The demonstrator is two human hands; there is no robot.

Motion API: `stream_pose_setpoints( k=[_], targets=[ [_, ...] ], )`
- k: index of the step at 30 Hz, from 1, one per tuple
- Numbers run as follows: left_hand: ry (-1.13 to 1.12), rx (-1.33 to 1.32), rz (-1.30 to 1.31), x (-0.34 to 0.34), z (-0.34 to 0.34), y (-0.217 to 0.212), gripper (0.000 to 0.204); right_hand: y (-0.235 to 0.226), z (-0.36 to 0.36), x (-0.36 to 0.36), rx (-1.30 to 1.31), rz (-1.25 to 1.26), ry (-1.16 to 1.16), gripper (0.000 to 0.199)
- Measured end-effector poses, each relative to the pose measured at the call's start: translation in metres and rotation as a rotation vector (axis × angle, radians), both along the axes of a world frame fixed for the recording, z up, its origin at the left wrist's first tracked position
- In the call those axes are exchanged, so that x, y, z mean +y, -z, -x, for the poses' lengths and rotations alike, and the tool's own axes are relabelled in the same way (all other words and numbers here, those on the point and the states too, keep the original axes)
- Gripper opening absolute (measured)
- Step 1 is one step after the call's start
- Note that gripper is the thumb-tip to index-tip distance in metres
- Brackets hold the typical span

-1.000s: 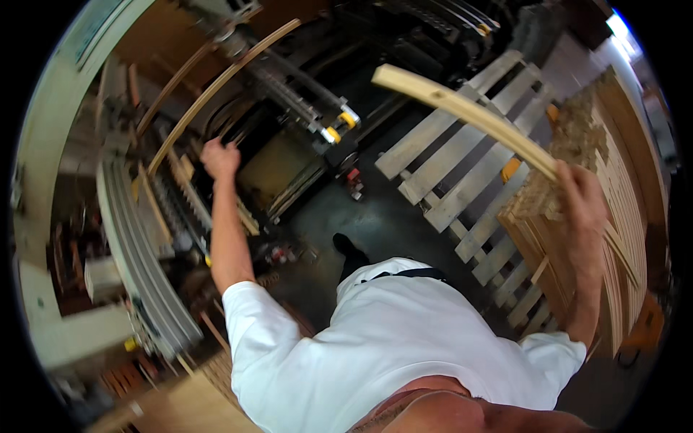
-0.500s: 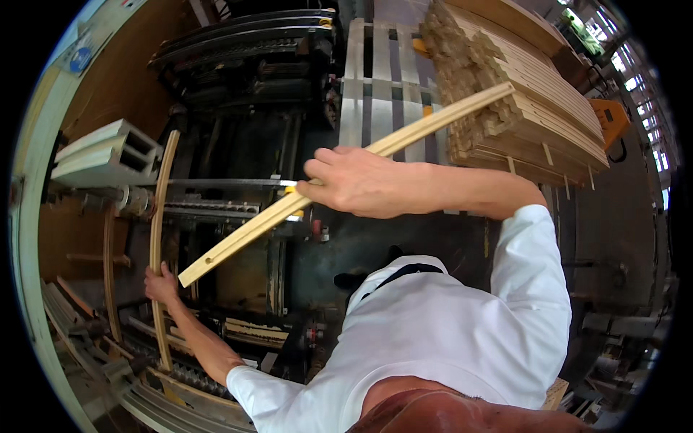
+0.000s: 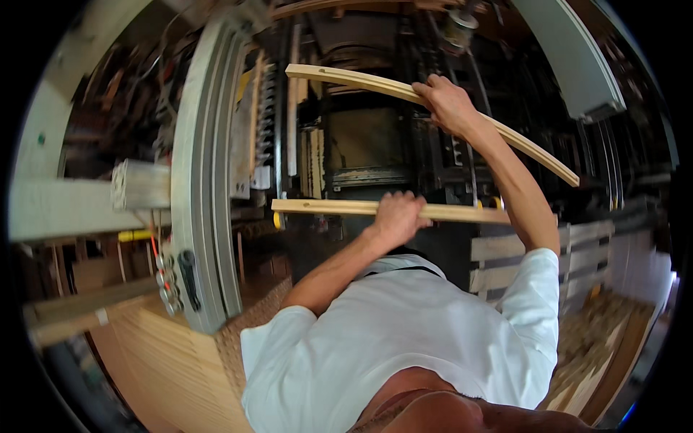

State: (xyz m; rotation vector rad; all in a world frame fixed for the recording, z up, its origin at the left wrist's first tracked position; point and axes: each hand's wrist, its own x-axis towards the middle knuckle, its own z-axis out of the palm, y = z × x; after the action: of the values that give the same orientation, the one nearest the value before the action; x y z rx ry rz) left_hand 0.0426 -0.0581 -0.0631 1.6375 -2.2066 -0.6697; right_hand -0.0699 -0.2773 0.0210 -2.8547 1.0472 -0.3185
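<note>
My left hand [image 3: 399, 218] is closed round the middle of a pale wooden strip [image 3: 325, 207]. That strip lies crosswise close in front of my body, over the near end of the dark machine, with a small hole near its left end. Farther out, my right hand [image 3: 449, 105] grips a second grooved wooden strip [image 3: 354, 77], which slants down to the right. It too has a hole near its left end. Whether either strip rests on the machine is hard to tell. My right forearm hides part of the near strip's right end.
The dark machine bed [image 3: 372, 141] with rails and chains lies ahead. A metal beam [image 3: 209, 173] stands at left, a grey housing [image 3: 570, 58] at upper right. Stacked wooden strips [image 3: 173, 361] fill the lower left; another stack [image 3: 599, 346] and a slatted pallet [image 3: 505, 249] are at right.
My view has swung to the left, toward the machine. The strip in my left hand now lies crosswise near my body. My right hand has carried its strip out over the machine.
</note>
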Motion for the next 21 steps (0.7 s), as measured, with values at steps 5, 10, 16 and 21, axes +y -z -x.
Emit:
stream_pose_setpoints(
  k=[5, 10, 16, 21],
  targets=[
    [-0.087, -0.004, -0.101, 0.054, 0.021, -0.026, 0.033, 0.045, -0.069, -0.058, 0.012, 0.005, -0.118, 0.047],
    [-0.266, -0.041, -0.122, 0.084, 0.026, -0.051, 0.032, 0.090, -0.100, -0.110, 0.002, 0.082, -0.036, 0.038],
    [-0.388, 0.011, -0.188, 0.100, 0.039, -0.049, 0.027, 0.117, -0.092, -0.183, -0.126, 0.269, 0.069, 0.024],
    [-0.390, 0.003, -0.162, 0.097, 0.044, -0.042, 0.029, 0.120, -0.099, -0.187, -0.156, 0.268, 0.032, 0.024]
  ],
)
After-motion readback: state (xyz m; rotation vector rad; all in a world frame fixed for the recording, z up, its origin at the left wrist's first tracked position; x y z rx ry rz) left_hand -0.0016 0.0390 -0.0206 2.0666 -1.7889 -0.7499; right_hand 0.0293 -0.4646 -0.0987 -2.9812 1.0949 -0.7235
